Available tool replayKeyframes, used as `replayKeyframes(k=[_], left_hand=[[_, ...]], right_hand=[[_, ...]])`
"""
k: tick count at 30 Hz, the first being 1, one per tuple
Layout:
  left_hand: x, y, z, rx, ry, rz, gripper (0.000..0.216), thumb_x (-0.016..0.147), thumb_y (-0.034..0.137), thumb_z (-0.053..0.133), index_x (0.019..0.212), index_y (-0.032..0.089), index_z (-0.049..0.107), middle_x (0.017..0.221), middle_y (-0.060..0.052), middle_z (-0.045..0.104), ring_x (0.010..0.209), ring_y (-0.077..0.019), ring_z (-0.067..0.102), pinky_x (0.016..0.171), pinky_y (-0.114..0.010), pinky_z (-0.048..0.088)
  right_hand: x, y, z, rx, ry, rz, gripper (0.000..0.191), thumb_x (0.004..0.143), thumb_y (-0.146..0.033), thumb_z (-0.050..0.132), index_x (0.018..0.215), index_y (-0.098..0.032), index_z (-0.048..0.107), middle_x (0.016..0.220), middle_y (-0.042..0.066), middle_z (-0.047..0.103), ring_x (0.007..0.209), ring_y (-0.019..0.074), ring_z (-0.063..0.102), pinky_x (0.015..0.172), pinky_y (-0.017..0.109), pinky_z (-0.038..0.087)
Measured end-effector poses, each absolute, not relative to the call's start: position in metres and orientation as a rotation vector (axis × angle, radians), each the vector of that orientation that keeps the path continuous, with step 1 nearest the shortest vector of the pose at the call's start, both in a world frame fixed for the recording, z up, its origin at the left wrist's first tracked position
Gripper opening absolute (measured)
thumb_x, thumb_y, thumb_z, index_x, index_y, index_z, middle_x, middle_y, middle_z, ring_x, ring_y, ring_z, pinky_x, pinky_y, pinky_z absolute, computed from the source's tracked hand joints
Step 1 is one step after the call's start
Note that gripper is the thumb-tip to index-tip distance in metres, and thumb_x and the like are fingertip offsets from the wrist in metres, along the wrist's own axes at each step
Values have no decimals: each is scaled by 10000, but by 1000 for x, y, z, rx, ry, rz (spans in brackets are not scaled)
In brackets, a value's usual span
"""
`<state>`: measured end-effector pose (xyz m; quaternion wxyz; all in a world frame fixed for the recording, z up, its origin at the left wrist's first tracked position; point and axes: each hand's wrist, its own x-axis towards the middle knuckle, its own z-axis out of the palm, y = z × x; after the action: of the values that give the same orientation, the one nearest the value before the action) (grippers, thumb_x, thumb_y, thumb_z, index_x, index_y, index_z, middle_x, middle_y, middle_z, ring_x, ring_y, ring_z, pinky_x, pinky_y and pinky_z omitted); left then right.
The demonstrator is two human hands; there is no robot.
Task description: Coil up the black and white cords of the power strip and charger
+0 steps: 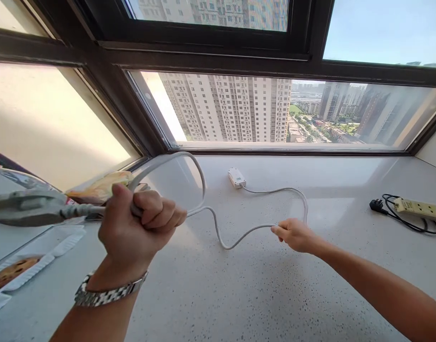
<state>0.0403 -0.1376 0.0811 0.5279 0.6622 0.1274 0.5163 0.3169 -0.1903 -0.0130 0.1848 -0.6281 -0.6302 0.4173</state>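
My left hand (142, 223), with a metal watch on the wrist, is closed in a fist around a grey-white power cord (223, 244). Out of the thumb side of that fist sticks the cord's large grey plug end (28, 206), blurred and close to the camera. A loop of cord rises above the fist and bends back down to the sill. Farther right, my right hand (292, 235) pinches the same cord between thumb and fingers, low over the sill. From there the cord curves up and round to a small white power strip (237, 177) lying near the window.
The speckled white windowsill (218, 294) runs along a dark window frame (282, 153). On the right lies a cream power strip (421, 207) with a black cord and plug (378, 205). At left are a white tray holding a cookie (14, 271) and a plastic food package (103, 187).
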Motion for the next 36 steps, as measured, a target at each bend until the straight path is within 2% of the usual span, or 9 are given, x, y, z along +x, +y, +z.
replayKeyframes(k=[3,6,9,14,18,24,29,32,36], left_hand=[[46,-153,76,1614,189,1151,598,905,599,323,503,169,217,412,49,76,352,-76,92,350,-258,165],[56,-160,58,1512,84,1081,574,927,571,289,518,173,231,403,51,69,340,-74,82,355,-260,146],[76,-162,27,1346,50,966,580,926,563,312,505,170,240,381,55,79,328,-64,79,353,-242,119],[125,-166,-18,1135,242,817,636,820,643,482,452,168,272,363,77,123,318,-34,96,339,-193,94],[142,-167,-22,979,416,854,680,687,748,547,451,180,257,369,90,133,334,-27,117,342,-179,144],[128,-161,-15,857,696,1151,589,620,681,660,540,162,394,453,71,293,399,-46,282,382,-172,263],[108,-148,-12,882,604,1159,415,719,448,666,533,155,439,463,68,283,370,-42,225,357,-186,223],[97,-144,-5,913,511,1225,371,748,331,663,530,152,423,535,30,393,455,-75,363,433,-206,345],[78,-142,6,815,325,1327,419,824,309,604,538,175,328,447,54,240,483,-105,384,545,-239,436]], right_hand=[[322,-173,-7,-1521,-1070,1470,378,878,-415,486,588,-191,393,459,-95,246,378,43,159,388,204,139],[328,-160,10,-1221,-550,1416,297,853,-379,521,655,-199,394,483,-106,261,363,38,192,360,178,132],[326,-155,29,-956,-402,1287,235,877,-369,468,721,-197,428,510,-97,313,356,40,244,344,168,164],[294,-170,36,-908,-904,1098,332,879,-503,426,732,-205,436,526,-86,363,347,56,313,357,192,204],[267,-190,25,-1108,-1636,710,431,930,-506,362,627,-199,375,499,-64,353,417,69,319,454,217,223],[241,-204,14,-1403,-2339,203,420,979,-465,316,804,-165,552,693,29,625,528,112,507,492,243,192],[239,-201,9,-1403,-2611,281,480,884,-623,425,882,-177,604,732,46,663,617,178,606,512,234,303],[252,-187,6,-1645,-2631,361,371,828,-563,548,874,-204,631,743,50,667,650,195,609,534,250,335],[287,-161,-7,-1916,-2489,530,341,790,-505,589,651,-194,572,656,26,599,591,152,527,508,247,278]])
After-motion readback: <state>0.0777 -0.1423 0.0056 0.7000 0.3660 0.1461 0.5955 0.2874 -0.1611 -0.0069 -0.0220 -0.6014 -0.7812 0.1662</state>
